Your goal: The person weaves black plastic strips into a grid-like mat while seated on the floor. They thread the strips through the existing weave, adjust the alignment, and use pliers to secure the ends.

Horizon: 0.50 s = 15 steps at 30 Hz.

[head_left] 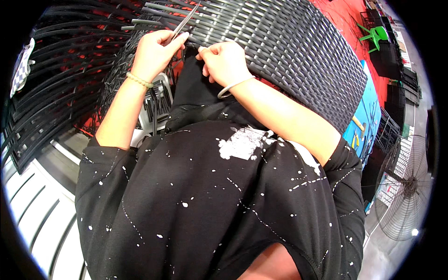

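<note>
A black woven wicker panel [289,42] spreads across the top and right in front of me. Loose strand ends [158,13] stick out at its left edge. My left hand [156,51] is closed at that edge, pinching a slim, pointed silver blade [185,22] that slants up to the right; its lower end is hidden in the fingers. Close beside it, my right hand [226,60] is closed at the panel's near edge, thumb and forefinger together. Whatever that pinch holds is too small to make out.
Long black strands [60,60] fan out at left. A blue surface [366,107] at right carries a wooden-handled tool [358,123] and a yellow-handled tool [356,141]. Farther right are a green stool [374,36] and a large caged fan [409,186]. White slats [42,210] lie lower left.
</note>
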Tool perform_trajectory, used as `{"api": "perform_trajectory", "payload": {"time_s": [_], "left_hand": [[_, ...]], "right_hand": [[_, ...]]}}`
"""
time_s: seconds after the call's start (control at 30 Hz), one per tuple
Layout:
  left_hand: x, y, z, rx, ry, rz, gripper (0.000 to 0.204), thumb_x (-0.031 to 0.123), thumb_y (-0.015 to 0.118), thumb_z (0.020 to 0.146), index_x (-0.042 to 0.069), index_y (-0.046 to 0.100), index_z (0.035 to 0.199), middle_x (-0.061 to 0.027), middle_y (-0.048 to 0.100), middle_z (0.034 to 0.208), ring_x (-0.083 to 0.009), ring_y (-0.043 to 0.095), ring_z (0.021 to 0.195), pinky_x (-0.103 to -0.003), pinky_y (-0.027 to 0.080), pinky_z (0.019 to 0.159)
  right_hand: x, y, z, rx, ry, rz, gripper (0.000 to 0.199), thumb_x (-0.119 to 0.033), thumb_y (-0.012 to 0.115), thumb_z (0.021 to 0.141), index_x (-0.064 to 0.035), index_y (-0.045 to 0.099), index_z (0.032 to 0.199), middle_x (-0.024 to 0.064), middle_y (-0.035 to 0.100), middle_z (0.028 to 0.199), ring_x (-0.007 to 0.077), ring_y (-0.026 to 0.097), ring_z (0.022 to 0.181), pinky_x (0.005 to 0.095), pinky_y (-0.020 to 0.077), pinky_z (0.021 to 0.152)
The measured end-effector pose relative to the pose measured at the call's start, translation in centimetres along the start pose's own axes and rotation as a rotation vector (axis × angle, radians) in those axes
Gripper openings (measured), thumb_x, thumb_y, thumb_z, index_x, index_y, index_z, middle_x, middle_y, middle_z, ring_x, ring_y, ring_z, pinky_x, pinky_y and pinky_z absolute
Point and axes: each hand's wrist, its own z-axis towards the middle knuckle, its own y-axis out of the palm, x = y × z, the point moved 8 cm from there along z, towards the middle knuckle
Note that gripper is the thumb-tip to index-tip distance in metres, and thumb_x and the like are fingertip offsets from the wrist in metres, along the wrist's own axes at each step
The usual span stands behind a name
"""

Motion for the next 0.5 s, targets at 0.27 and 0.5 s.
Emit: {"api": "perform_trajectory", "payload": {"time_s": [0.27,0.5], "left_hand": [[-0.6,-0.7,0.4,-0.015,-0.06,0.014,0.031,0.031,0.078,0.088,0.0,0.076,0.091,0.0,0.07,0.075,-0.0061,0.058,0.065,-0.023,0.046,0.062],[-3.8,0.2,-0.7,-0.105,-0.054,-0.364,0.024,0.015,0.074,0.092,0.0,0.072,0.11,-0.0021,0.072,0.097,-0.0073,0.065,0.085,-0.023,0.053,0.079]], "right_hand": [[-1.2,-0.2,1.6,0.0,-0.164,-0.293,0.027,-0.024,0.066,0.092,-0.0009,0.076,0.083,0.0053,0.066,0.057,0.0113,0.058,0.043,0.028,0.0491,0.046],[-1.0,-0.5,1.7,0.001,-0.187,-0.244,0.029,-0.027,0.066,0.091,-0.0017,0.077,0.081,0.0056,0.064,0.055,0.0112,0.056,0.042,0.0278,0.0479,0.045]]}}
